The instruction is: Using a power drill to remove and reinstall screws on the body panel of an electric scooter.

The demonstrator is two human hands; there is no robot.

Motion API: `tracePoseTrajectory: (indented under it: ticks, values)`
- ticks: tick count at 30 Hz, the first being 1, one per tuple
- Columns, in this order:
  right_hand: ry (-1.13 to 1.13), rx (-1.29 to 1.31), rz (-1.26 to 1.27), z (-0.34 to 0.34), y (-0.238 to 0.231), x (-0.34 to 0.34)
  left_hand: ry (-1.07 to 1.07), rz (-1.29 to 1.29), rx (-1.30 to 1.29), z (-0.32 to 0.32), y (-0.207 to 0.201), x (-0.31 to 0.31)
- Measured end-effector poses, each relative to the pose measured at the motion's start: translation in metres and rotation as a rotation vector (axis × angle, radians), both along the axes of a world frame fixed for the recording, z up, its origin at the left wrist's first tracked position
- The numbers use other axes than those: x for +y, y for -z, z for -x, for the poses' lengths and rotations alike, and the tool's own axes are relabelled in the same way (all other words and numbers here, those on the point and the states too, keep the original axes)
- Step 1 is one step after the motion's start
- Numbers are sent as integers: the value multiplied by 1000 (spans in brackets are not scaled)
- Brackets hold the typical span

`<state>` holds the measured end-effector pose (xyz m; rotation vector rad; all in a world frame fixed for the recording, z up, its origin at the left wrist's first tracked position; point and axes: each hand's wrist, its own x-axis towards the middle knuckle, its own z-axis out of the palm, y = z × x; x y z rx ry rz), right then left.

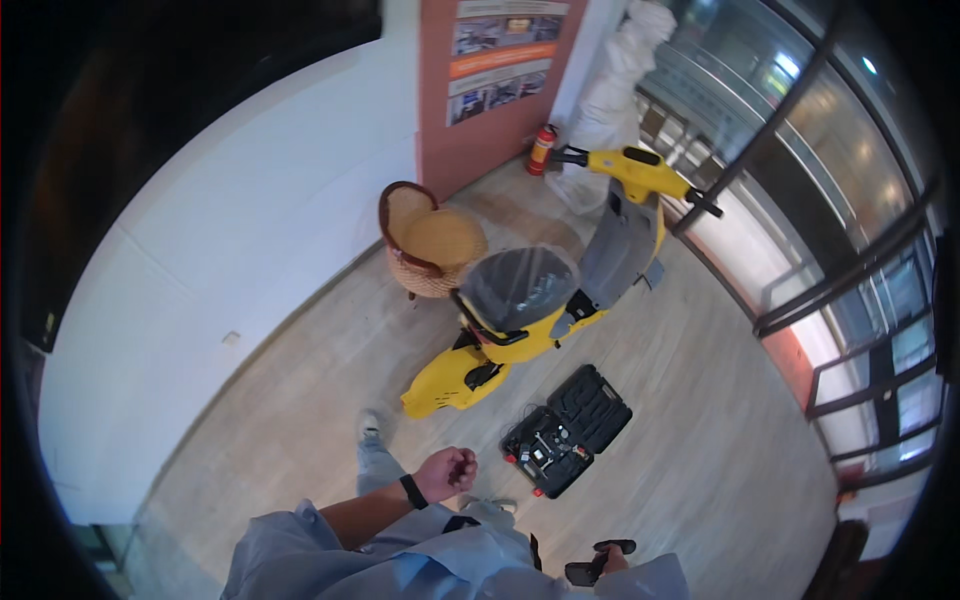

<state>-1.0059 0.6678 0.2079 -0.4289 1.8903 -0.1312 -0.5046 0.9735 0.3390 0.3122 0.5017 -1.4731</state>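
Near the yellow scooter (545, 341), we stand by an open tool case (601, 412)!
Our right hand (615, 563) grips a dark object (582, 573) at near right; our left hand (443, 476) curls half-closed, apparently empty, left of the case.

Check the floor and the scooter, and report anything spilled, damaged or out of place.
No spill or damage is evident. One mild oddity: clear plastic covers the rear of the yellow scooter, looking like leftover wrapping. The black tool case lies open on the floor, perhaps a trip hazard.
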Motion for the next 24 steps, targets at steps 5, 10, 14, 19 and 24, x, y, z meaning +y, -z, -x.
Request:
tracePoseTrajectory:
  ticks: [5,10,14,19,24]
  values:
    - [-458,99,159,-139,-59,73,-254,-29,-33,-70,58,112]
    - [-374,-97,226,-301,-49,142,-321,-338,-317,-151,77,222]
    - [-777,-258,182,-390,-9,142,-286,-485,-354,-218,80,272]
    - [-594,-258,-32,-512,-33,162,-236,-594,-569,-278,110,263]
    - [-540,-369,-93,-605,-81,196,-130,-693,-492,-320,110,245]
